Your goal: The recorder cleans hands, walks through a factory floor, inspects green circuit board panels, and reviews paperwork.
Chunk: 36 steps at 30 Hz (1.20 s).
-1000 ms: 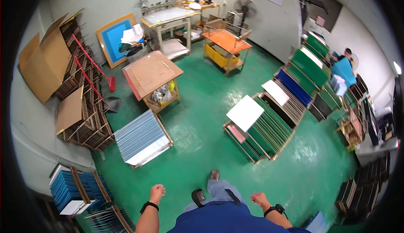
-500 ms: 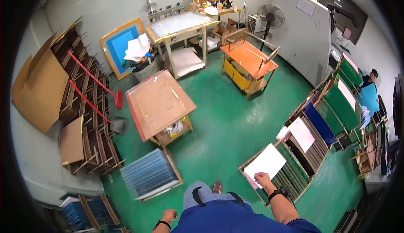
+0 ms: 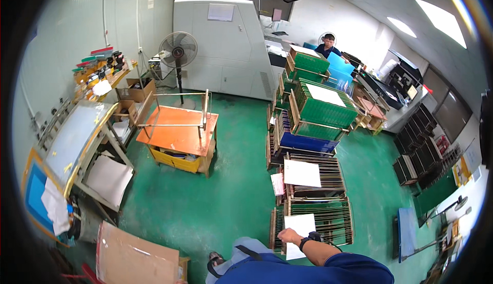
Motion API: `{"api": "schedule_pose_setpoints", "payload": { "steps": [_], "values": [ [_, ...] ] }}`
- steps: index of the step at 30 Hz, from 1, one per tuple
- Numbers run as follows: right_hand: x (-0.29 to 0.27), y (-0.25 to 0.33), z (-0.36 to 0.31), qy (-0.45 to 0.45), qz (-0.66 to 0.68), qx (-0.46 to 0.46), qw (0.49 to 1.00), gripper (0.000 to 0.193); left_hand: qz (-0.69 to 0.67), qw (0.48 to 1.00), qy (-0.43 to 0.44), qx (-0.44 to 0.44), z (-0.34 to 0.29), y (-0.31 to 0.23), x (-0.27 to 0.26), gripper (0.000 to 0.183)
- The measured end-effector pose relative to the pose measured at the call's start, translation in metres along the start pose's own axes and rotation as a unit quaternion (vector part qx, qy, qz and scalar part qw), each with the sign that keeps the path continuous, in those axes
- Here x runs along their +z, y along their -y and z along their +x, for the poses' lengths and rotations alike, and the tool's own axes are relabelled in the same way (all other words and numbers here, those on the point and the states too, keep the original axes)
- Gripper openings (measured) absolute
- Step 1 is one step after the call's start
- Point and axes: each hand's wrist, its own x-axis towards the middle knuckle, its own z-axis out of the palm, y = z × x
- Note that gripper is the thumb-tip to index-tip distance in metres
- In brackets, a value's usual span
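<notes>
Right hand [image 3: 290,236]: over the white rectangular sheet [image 3: 303,223], fingers loosely curled, gap narrow; can't tell if it touches the sheet or has anything between the fingers. Black band [image 3: 311,238] on that wrist. Left hand [image 3: 181,282]: only a sliver at lower edge, can't tell its state.

White sheet lies on top of the nearest low rack [image 3: 336,222] with thin parallel bars, toward its left side, partly covered by the right hand. Just beyond, a second barred rack [image 3: 332,175] carries another white sheet [image 3: 302,173]; small pale pink sheet [image 3: 278,184] at its left side. Farther back, dark blue panels [image 3: 308,142], then a stack of green panels [image 3: 321,113] with a white sheet on top.

Left, well apart from the racks: orange-topped wooden table [image 3: 177,136], yellow bin [image 3: 175,161] under it. Brown board-topped table [image 3: 136,257] at lower left. Grey standing fan [image 3: 177,50] before a large grey cabinet [image 3: 218,43]. Co-worker [image 3: 325,46] in dark top at back, beside a light blue panel [image 3: 339,66]. Floor [image 3: 239,166] green.
</notes>
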Motion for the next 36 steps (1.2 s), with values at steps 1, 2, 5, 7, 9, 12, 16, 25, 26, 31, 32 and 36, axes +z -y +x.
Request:
{"api": "schedule_pose_setpoints", "payload": {
  "steps": [1, 2, 5, 7, 9, 12, 16, 25, 26, 31, 32, 36],
  "values": [
    [-0.008, 0.023, 0.001, 0.009, 0.151, 0.128, 0.98, 0.015, 0.148, 0.986, -0.067, 0.049, 0.027, -0.033, -0.007, 0.02],
    [-0.006, 0.035, 0.015, 0.013, 0.171, 0.152, 0.973, 0.019, 0.178, 0.979, -0.037, 0.094, 0.052, -0.072, -0.024, 0.027],
    [-0.002, 0.058, 0.061, 0.015, 0.26, 0.151, 0.954, 0.017, 0.366, 0.914, -0.017, 0.175, 0.104, -0.171, -0.058, 0.048],
    [0.013, 0.046, 0.118, 0.047, 0.163, -0.013, 0.985, 0.016, 0.189, 0.962, -0.169, 0.1, 0.13, -0.218, -0.05, 0.029],
    [0.018, 0.061, 0.172, 0.105, 0.482, 0.198, 0.847, 0.012, 0.207, 0.959, -0.136, 0.141, 0.16, -0.298, -0.013, 0.027],
    [-0.006, 0.116, 0.245, 0.064, 0.489, 0.223, 0.84, 0.008, 0.215, 0.966, -0.091, 0.112, 0.23, -0.357, 0.0, 0.022],
    [-0.032, 0.196, 0.357, 0.12, 0.413, 0.199, 0.88, 0.009, 0.159, 0.973, -0.167, 0.026, 0.278, -0.375, 0.011, 0.02],
    [-0.046, 0.286, 0.435, 0.038, 0.428, 0.221, 0.875, 0.012, 0.403, 0.883, -0.24, 0.021, 0.467, -0.464, -0.038, 0.042],
    [-0.038, 0.284, 0.432, 0.028, 0.428, 0.238, 0.871, 0.013, 0.432, 0.859, -0.273, 0.029, 0.505, -0.469, -0.051, 0.045],
    [0.046, 0.237, 0.39, -0.071, 0.418, 0.41, 0.807, 0.012, 0.468, 0.806, -0.346, 0.111, 0.76, -0.443, -0.093, 0.056],
    [0.073, 0.236, 0.396, -0.022, 0.423, 0.424, 0.8, 0.014, 0.471, 0.799, -0.355, 0.12, 0.8, -0.439, -0.147, 0.057],
    [0.152, 0.304, 0.47, 0.11, 0.09, 0.379, 0.914, 0.028, 0.419, 0.815, -0.326, 0.231, 0.902, -0.43, -0.317, 0.061]
  ]
}}
